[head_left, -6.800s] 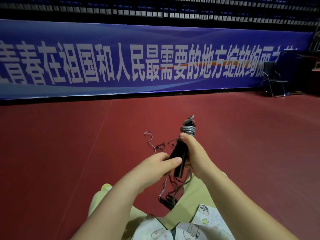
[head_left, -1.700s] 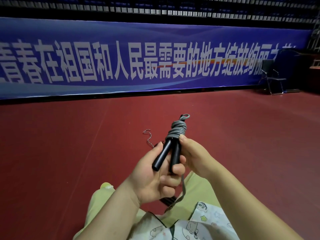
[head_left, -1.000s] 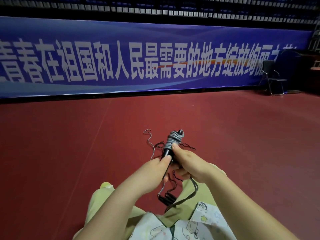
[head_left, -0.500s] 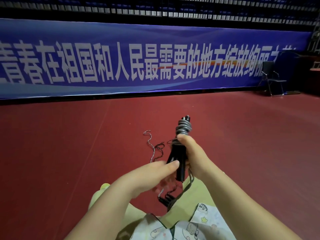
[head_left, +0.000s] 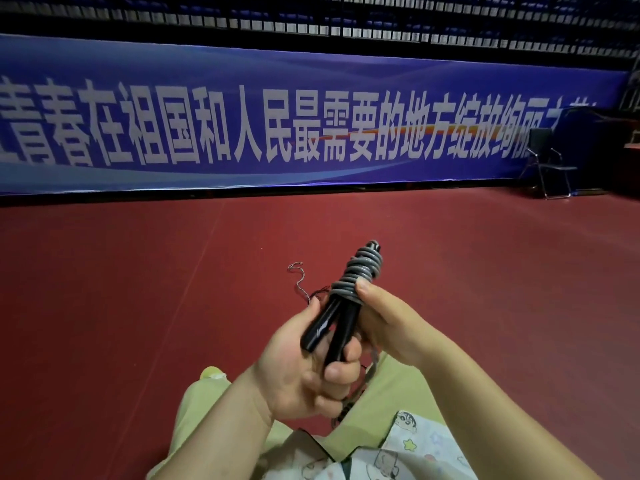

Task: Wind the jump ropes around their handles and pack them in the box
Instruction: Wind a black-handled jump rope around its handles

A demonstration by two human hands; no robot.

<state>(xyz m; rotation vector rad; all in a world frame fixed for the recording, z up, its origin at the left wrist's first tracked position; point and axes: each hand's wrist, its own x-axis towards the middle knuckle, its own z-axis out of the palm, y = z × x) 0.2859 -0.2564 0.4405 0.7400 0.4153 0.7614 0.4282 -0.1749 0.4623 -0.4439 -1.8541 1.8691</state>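
Hands grip two black handles [head_left: 332,327] bound in grey rope [head_left: 360,275], left hand [head_left: 304,372] curled beneath, right hand [head_left: 384,323] pinching coils.

Place: indoor sports hall, probably an arena.
Floor: red sports flooring [head_left: 138,306].
Wall: long blue banner [head_left: 311,126] with white Chinese characters.
Above: dim rows of seating [head_left: 381,26].
Corner: folding chair [head_left: 549,164].
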